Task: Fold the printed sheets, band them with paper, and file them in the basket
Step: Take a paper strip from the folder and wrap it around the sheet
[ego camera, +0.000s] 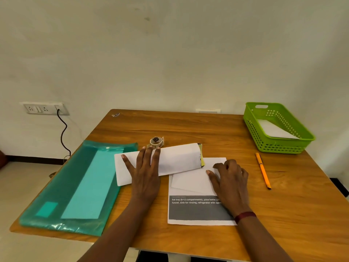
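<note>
A folded bundle of white sheets (175,159) with a yellow edge at its right end lies across the middle of the table. My left hand (144,171) presses flat on it, fingers spread. To the right lies a printed sheet (198,210) with a grey text block, and a smaller white paper (190,181) rests on top of it. My right hand (229,178) rests on that smaller paper with fingers curled at its right edge. A green basket (264,142) at the back right holds a white folded paper (273,130).
A teal plastic folder (75,186) with a light strip inside covers the table's left side. A small tape roll (156,142) sits behind the bundle. An orange pen (263,170) lies right of the sheets. A wall socket (44,108) with a black cable is at left.
</note>
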Action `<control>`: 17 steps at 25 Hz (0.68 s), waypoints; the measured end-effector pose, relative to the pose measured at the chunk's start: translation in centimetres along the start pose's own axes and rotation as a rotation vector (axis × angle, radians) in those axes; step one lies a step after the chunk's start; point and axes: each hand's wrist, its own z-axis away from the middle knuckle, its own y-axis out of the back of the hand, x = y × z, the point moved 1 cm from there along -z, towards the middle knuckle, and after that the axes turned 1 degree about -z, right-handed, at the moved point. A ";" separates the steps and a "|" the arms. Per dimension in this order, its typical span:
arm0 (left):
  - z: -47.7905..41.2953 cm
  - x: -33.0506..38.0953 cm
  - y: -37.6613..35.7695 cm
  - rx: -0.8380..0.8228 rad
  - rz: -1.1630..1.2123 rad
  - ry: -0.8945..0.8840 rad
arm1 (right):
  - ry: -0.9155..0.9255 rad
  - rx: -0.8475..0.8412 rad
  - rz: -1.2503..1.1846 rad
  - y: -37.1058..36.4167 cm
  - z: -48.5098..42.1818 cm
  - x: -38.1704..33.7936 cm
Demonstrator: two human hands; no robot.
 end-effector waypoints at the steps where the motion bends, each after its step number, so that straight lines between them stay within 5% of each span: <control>1: 0.0 0.0 0.0 0.000 0.008 0.009 | -0.044 0.069 -0.005 0.3 0.1 0.1; 11: 0.1 -0.1 0.0 0.007 0.051 0.042 | -0.654 0.431 -0.312 1.4 0.0 1.8; 17: 0.1 -0.3 -0.2 0.000 0.057 0.025 | -0.687 0.463 -0.393 1.2 0.0 2.3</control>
